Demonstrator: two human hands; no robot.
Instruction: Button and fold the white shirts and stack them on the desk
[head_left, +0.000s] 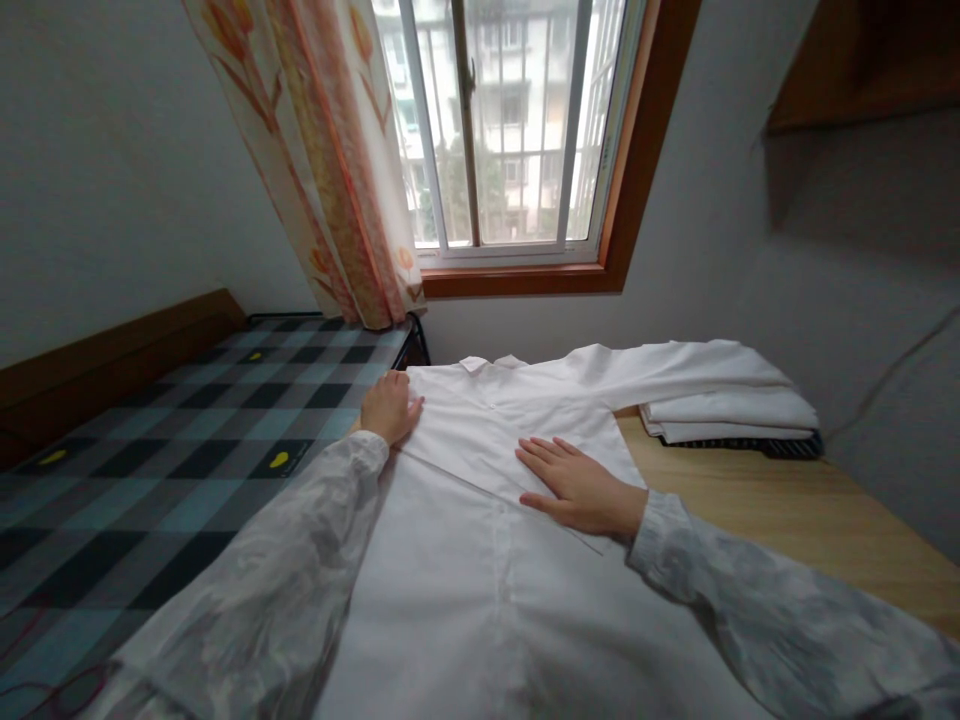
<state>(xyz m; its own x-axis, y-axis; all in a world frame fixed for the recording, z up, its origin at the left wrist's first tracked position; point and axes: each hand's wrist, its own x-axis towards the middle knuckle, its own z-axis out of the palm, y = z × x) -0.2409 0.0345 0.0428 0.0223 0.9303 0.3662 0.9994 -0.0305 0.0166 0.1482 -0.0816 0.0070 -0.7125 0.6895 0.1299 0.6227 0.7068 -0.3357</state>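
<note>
A long white shirt (450, 520) lies spread lengthwise in front of me, its collar at the far end near the window wall. One sleeve stretches off to the right over a stack of folded white cloth (731, 415). My left hand (388, 408) is closed at the shirt's left shoulder edge, fingers bent over it and thumb towards the cloth; part of the grip is hidden. Flat on the middle of the shirt rests my right hand (577, 488), fingers stretched out and pointing left. A thin crease line runs slantwise across the fabric between both hands.
The shirt lies on a light wooden table (795, 500). To the left is a bed with a checked cover (202, 450) and a wooden board (112, 350). A floral curtain (337, 160) hangs beside the window (517, 130). A wooden shelf (877, 70) juts out upper right.
</note>
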